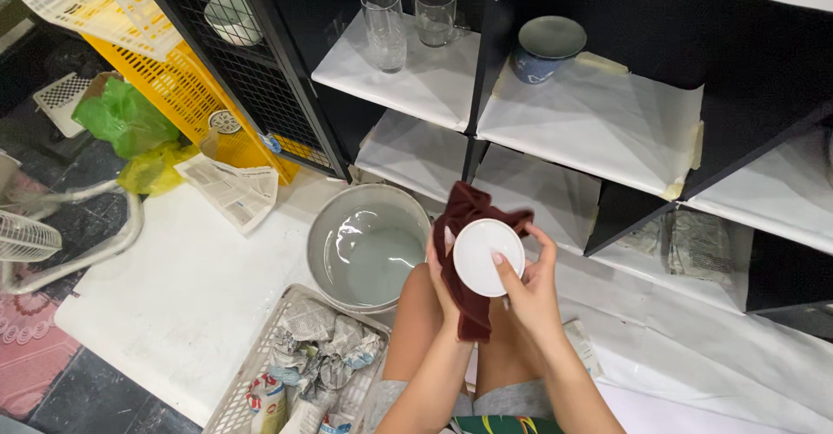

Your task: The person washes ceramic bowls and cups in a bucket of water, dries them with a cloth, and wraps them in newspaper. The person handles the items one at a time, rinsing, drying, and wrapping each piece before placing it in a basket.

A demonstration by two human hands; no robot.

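Note:
My right hand (531, 288) holds a small round white dish (488, 257) by its rim, its underside facing me. My left hand (442, 279) is mostly hidden behind a dark red cloth (464, 217), which it presses against the dish from behind. The cloth wraps around the dish's top and hangs down below it. Both hands are above my bare knees (416, 312). Just left of them stands a grey basin (369, 247) with water in it.
A black shelf unit lined with white paper holds two clear glasses (408, 19) and a blue-grey bowl (545, 45). A plastic basket (299, 369) of paper-wrapped items sits at lower left. Yellow crates (186, 87), green bags and a newspaper lie farther left; a fan (26, 239) stands at the left edge.

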